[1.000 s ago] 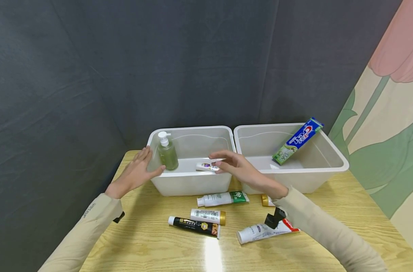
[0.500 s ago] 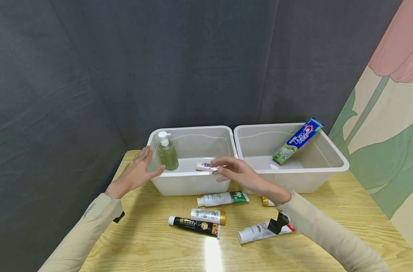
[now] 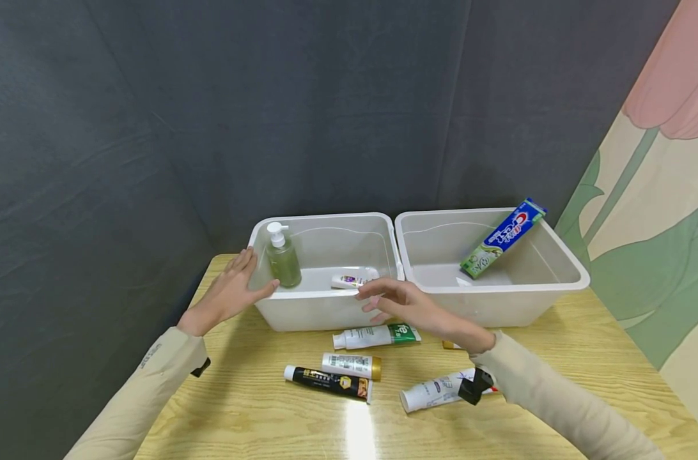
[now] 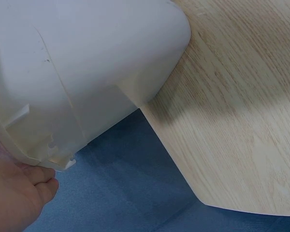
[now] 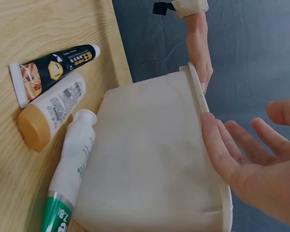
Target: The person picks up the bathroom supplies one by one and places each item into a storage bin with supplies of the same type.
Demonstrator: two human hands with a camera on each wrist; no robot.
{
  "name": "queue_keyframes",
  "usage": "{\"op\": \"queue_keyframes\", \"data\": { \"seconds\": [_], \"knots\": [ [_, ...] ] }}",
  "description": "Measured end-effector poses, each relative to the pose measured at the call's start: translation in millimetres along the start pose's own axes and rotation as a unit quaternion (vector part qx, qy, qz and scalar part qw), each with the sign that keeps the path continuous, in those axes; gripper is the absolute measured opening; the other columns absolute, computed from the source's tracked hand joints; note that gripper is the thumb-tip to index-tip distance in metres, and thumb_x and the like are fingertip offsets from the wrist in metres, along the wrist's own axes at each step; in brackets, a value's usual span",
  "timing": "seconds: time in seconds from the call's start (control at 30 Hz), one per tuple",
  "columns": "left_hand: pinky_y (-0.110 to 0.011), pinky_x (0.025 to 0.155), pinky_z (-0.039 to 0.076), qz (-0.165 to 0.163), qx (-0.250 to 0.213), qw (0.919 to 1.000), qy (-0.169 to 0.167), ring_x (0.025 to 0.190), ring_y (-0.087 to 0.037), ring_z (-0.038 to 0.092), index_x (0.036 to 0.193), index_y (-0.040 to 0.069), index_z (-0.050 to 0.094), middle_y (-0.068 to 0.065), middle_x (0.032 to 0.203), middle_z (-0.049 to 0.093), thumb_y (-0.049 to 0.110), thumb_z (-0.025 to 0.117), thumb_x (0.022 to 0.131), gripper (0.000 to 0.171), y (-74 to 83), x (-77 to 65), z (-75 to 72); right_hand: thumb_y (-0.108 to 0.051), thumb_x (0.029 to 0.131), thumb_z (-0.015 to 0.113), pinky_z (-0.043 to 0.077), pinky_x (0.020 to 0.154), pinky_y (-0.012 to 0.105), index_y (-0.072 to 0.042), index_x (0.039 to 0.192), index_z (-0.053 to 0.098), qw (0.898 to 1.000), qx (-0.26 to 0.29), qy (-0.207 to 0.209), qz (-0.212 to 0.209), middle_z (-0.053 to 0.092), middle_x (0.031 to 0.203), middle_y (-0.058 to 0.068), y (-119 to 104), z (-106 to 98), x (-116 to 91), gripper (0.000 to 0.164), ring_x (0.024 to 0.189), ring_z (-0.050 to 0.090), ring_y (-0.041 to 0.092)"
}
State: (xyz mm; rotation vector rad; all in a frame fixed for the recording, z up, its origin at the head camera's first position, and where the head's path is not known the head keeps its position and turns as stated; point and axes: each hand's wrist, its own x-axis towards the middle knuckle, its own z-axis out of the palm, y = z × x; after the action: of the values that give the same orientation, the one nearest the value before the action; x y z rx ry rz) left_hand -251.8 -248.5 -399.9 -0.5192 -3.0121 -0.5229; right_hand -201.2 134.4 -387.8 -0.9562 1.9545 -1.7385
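My left hand [image 3: 229, 289] rests on the left rim of the left white bin [image 3: 320, 312], its fingers extended along the rim and its thumb at the front edge. In that bin stand a green pump bottle [image 3: 284, 262], upright by the left wall, and a small white tube [image 3: 346, 282] lying on the floor. My right hand [image 3: 406, 304] is over the front right corner of the same bin, fingers loosely bent and holding nothing. In the right wrist view its fingertips [image 5: 209, 126] are close to the rim; I cannot tell whether they touch.
A right white bin [image 3: 498, 300] holds a leaning blue and green toothpaste box [image 3: 501, 239]. On the wooden table [image 3: 257, 421] lie a green and white tube [image 3: 376, 336], a gold-capped tube [image 3: 351, 365], a black tube [image 3: 328, 381] and a large white tube [image 3: 438, 391]. A dark curtain [image 3: 326, 108] hangs behind.
My right hand has drawn back from over the left bin, slightly toward me and to the right, uncovering more of the small white tube. The left hand has not moved.
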Motion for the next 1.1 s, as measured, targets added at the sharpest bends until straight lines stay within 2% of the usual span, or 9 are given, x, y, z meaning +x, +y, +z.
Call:
{"op": "queue_keyframes", "data": {
  "seconds": [0.1, 0.27, 0.4, 0.63, 0.77, 0.93, 1.1],
  "knots": [
    [-0.058, 0.114, 0.018, 0.000, -0.001, 1.0000, 0.001, 0.148, -0.042, 0.009, 0.152, -0.009, 0.023, -0.026, 0.161, 0.011, 0.066, 0.049, 0.093, 0.099, 0.3, 0.1, 0.0, -0.007, 0.105, 0.047, 0.052, 0.088, 0.053, 0.012, 0.134, 0.048, 1.000, 0.003, 0.001, 0.004, 0.050, 0.135, 0.031, 3.4, 0.7, -1.5, 0.035, 0.114, 0.059, 0.038],
    [-0.059, 0.113, 0.020, 0.000, 0.002, 1.0000, 0.004, 0.147, -0.042, 0.010, 0.152, -0.010, 0.023, -0.027, 0.160, 0.013, 0.066, 0.049, 0.093, 0.099, 1.2, 0.4, -0.5, -0.007, 0.104, 0.048, 0.052, 0.088, 0.052, 0.011, 0.134, 0.050, 1.000, -0.005, 0.001, 0.010, 0.052, 0.133, 0.028, 8.4, 3.4, -5.0, 0.034, 0.113, 0.059, 0.038],
    [-0.059, 0.113, 0.020, 0.000, 0.004, 1.0000, 0.004, 0.147, -0.042, 0.010, 0.152, -0.010, 0.023, -0.027, 0.160, 0.012, 0.066, 0.049, 0.094, 0.099, 1.5, 0.3, -1.0, -0.007, 0.104, 0.048, 0.054, 0.088, 0.046, 0.012, 0.135, 0.048, 1.000, -0.004, -0.003, 0.014, 0.052, 0.133, 0.029, 13.1, 4.7, -7.1, 0.036, 0.111, 0.060, 0.033],
    [-0.058, 0.114, 0.018, -0.002, -0.001, 1.0000, 0.001, 0.147, -0.042, 0.009, 0.152, -0.009, 0.023, -0.026, 0.161, 0.012, 0.067, 0.049, 0.093, 0.099, 1.2, -0.2, -1.1, -0.002, 0.103, 0.047, 0.053, 0.088, 0.048, 0.014, 0.137, 0.044, 1.000, 0.010, -0.013, 0.010, 0.048, 0.134, 0.036, 24.7, 4.3, -9.0, 0.038, 0.108, 0.062, 0.021],
    [-0.059, 0.114, 0.019, -0.002, -0.001, 1.0000, 0.001, 0.147, -0.042, 0.010, 0.152, -0.010, 0.023, -0.026, 0.161, 0.011, 0.066, 0.048, 0.094, 0.099, 1.7, 0.1, -1.3, 0.002, 0.102, 0.045, 0.053, 0.088, 0.050, 0.017, 0.137, 0.042, 1.000, 0.017, -0.015, 0.006, 0.046, 0.133, 0.039, 33.1, 4.4, -9.4, 0.039, 0.107, 0.061, 0.019],
    [-0.059, 0.113, 0.020, -0.002, 0.001, 1.0000, 0.003, 0.147, -0.043, 0.011, 0.151, -0.010, 0.024, -0.027, 0.160, 0.013, 0.066, 0.049, 0.093, 0.099, 2.3, 0.3, -1.4, 0.002, 0.101, 0.045, 0.053, 0.089, 0.048, 0.018, 0.137, 0.041, 1.000, 0.017, -0.021, 0.013, 0.045, 0.133, 0.040, 41.1, 5.2, -11.0, 0.039, 0.108, 0.061, 0.025],
    [-0.058, 0.114, 0.020, -0.003, 0.002, 1.0000, 0.002, 0.147, -0.042, 0.010, 0.151, -0.010, 0.024, -0.027, 0.160, 0.013, 0.065, 0.049, 0.093, 0.099, 2.2, 0.3, -1.0, 0.000, 0.100, 0.051, 0.053, 0.089, 0.048, 0.018, 0.135, 0.044, 0.999, 0.020, -0.021, 0.031, 0.050, 0.132, 0.034, 47.4, 7.1, -12.8, 0.040, 0.108, 0.062, 0.026]
  ]
}}
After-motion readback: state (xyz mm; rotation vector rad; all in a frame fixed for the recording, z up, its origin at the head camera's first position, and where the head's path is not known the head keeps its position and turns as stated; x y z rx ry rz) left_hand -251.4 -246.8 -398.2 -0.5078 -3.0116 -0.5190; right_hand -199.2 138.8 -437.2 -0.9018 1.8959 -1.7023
